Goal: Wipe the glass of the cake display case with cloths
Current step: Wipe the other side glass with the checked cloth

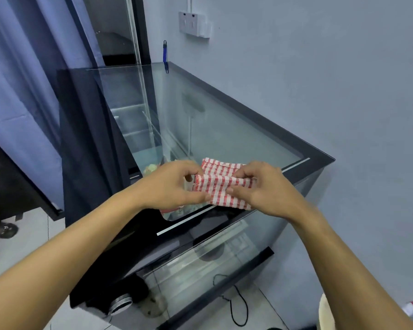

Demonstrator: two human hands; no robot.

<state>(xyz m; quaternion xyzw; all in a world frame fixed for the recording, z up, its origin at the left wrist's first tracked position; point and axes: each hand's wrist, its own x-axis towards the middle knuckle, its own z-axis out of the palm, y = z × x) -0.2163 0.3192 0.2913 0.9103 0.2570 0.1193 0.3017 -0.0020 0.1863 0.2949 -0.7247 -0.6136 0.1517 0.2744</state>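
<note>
From the head camera, a person holds a red and white striped cloth [221,184] with both bare hands, just above the near end of the glass top [224,125] of the cake display case [315,163]. The left hand [169,185] pinches the left edge of the cloth, with the thumb and fingers closed on it. The right hand [264,188] pinches the right side of the cloth the same way, fingers closed tight on the fabric. The cloth is folded and bunched between the two hands, and its lower edge hangs close to the dark frame at the front of the case. Whether the cloth touches the glass is hard to tell. The case stands against a pale blue wall [320,67], with a white socket [194,23] up high on it. A small blue strap [165,55] hangs near the far corner of the case. A blue curtain [22,79] hangs on the left. A black cord [236,306] lies on the tiled floor below.
</note>
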